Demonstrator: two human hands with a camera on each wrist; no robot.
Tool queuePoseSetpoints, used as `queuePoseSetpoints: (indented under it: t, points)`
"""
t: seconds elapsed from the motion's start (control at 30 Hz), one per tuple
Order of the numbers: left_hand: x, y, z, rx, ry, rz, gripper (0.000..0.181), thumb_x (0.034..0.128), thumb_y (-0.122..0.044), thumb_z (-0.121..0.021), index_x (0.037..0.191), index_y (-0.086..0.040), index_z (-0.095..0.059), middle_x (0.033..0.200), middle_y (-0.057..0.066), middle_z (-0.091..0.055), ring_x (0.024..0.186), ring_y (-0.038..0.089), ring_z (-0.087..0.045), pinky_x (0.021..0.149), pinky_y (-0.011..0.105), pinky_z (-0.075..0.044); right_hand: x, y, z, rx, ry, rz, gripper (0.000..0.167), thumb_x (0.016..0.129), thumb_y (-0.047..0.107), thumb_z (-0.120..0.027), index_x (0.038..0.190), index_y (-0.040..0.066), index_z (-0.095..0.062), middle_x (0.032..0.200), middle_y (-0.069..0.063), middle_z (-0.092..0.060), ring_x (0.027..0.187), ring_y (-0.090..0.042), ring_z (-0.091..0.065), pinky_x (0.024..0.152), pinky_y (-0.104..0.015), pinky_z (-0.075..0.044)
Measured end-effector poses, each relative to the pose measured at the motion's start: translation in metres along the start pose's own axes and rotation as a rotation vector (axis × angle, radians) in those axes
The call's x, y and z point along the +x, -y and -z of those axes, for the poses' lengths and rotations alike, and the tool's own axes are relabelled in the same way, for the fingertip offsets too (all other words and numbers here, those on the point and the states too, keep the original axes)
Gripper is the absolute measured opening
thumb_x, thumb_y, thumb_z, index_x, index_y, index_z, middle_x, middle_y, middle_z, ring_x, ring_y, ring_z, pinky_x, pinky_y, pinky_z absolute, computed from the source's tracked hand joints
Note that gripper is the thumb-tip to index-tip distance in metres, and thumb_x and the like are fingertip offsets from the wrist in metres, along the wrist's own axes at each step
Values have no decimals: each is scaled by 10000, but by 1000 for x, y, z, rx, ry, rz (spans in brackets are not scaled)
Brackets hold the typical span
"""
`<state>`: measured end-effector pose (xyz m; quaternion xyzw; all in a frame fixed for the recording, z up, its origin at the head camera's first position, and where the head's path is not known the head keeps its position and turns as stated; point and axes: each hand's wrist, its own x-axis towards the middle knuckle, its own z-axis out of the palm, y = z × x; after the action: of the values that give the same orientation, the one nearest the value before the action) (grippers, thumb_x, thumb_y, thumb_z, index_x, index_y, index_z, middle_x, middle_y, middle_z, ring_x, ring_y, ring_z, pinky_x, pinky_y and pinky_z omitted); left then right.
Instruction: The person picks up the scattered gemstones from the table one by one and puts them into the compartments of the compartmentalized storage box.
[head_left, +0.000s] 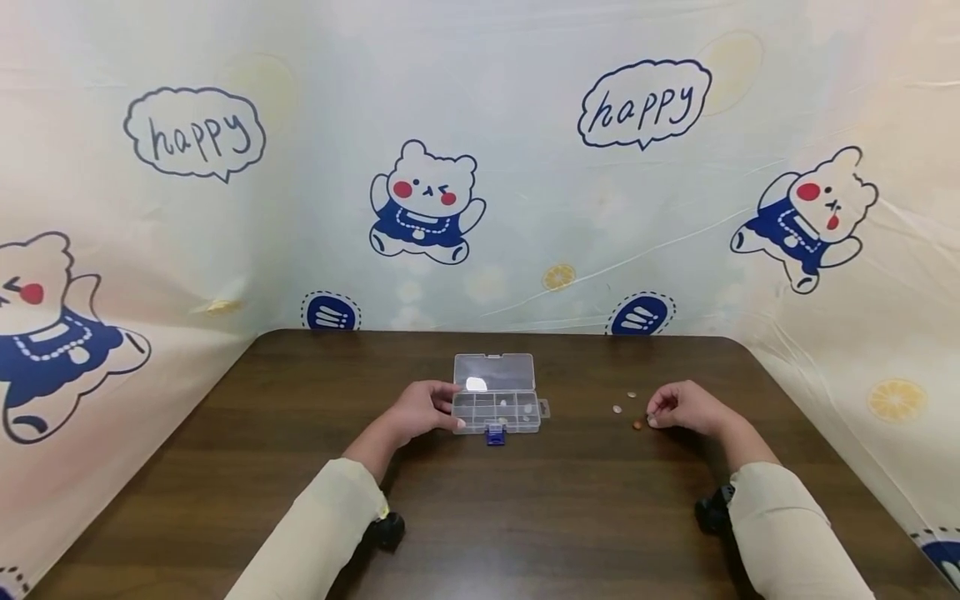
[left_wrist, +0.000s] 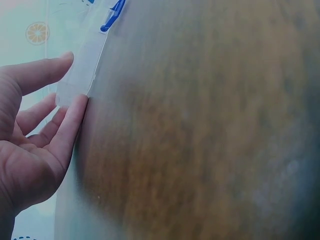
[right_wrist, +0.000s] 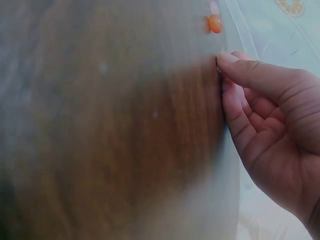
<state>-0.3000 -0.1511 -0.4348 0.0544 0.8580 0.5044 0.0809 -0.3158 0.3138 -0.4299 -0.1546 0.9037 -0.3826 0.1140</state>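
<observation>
A clear plastic compartment box [head_left: 495, 412] lies on the table with its lid [head_left: 493, 372] folded back and a blue latch [head_left: 495, 435] at the front. Several small pale pieces sit in its right-hand compartments. My left hand [head_left: 426, 408] grips the box's left end, thumb at the front corner and fingers behind. To the right, my right hand [head_left: 686, 406] is down at the tabletop, thumb and forefinger pinched on a small pebble mostly hidden by the fingertips. Just left of it lies a glossy orange pebble [right_wrist: 215, 23], with two pale pebbles, one nearer the box [head_left: 617, 409] and one farther back [head_left: 632, 395].
The brown wooden table [head_left: 570, 517] runs back to a printed cloth [head_left: 525, 167] that hangs behind it and along both sides. A clear hanging tab [head_left: 544, 408] sticks out from the box's right end.
</observation>
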Motion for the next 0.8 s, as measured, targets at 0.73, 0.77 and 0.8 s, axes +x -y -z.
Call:
queuePoseSetpoints:
  t: [0.73,0.77,0.8]
  points:
    - [1,0,2,-1,5,-1,592,711,-76,-870,1259,-105,-646,1044,68,-623,948,232,-562,795,315,-537,-1,6,-1,142,-71,20,224,846,87,-758,1019,-51,-725,897,-108,-715,751,-204,-630,688,-318,-559]
    - [2,1,2,-1,4,-2,593,711,-77,-871,1259,-104,-646,1042,69,-623,945,232,-562,795,315,-537,-1,7,-1,147,-71,25,231,846,88,-758,1025,-54,-723,902,-110,-716,756,-205,-632,693,-319,-559]
    - [2,1,2,-2,4,-3,595,710,-76,-871,1260,-101,-646,1041,70,-624,944,231,-562,794,314,-536,-1,7,-2,150,-70,28,238,846,89,-758,1030,-57,-720,904,-114,-716,758,-205,-634,698,-318,-559]
